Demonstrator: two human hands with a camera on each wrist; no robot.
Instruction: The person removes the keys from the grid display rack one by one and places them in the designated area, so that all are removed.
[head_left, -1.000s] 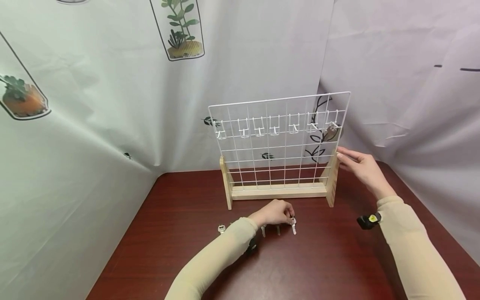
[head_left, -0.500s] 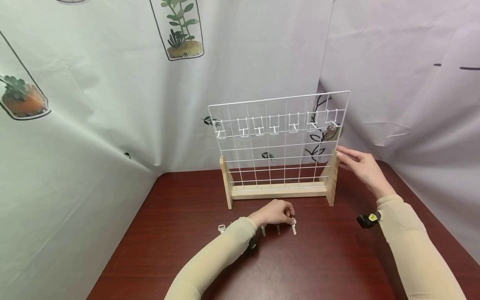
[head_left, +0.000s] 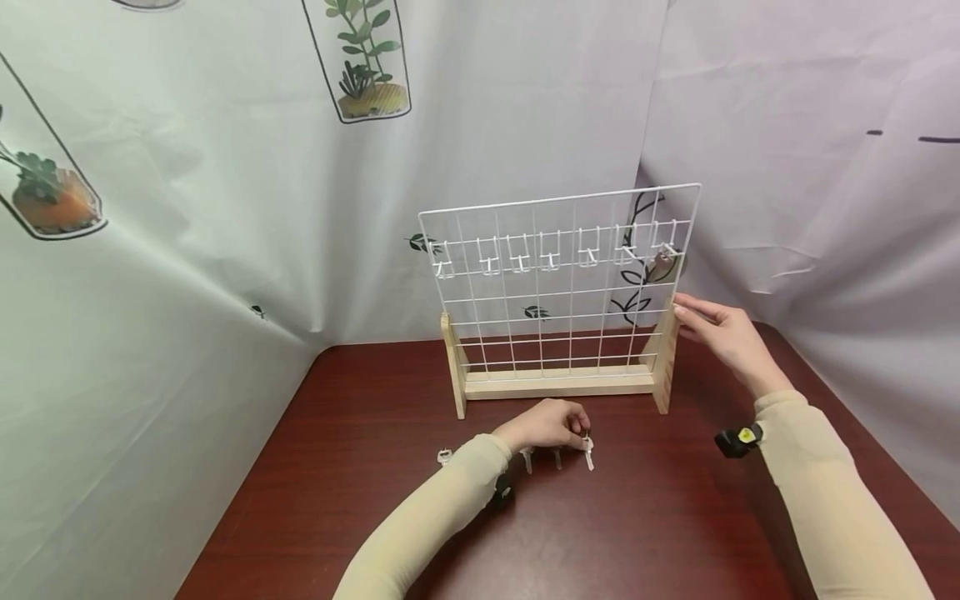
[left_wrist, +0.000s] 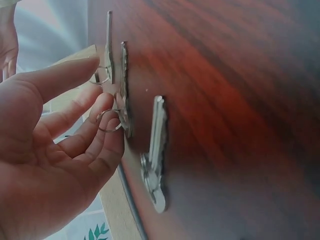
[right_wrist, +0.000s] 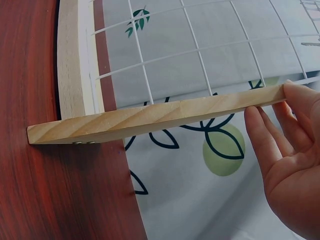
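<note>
My left hand (head_left: 546,425) is low over the table in front of the rack, thumb and fingers pinching the small ring of a silver key (head_left: 588,455). In the left wrist view that key (left_wrist: 109,47) lies farthest from the camera, its ring between thumb and fingertip. Beside it lie a second key (left_wrist: 124,75) with a loose ring under the curled fingers, and a nearer key (left_wrist: 157,135). My right hand (head_left: 723,333) holds the top of the rack's right wooden side post (right_wrist: 165,112) between thumb and fingers. The rack (head_left: 558,383) stands upright, a white wire grid in a wooden base.
Several white hooks (head_left: 549,261) hang in a row along the upper grid. Another key (head_left: 444,457) lies left of my left forearm, which hides part of the dark red table (head_left: 645,517). White printed cloth (head_left: 525,100) hangs close behind and at both sides.
</note>
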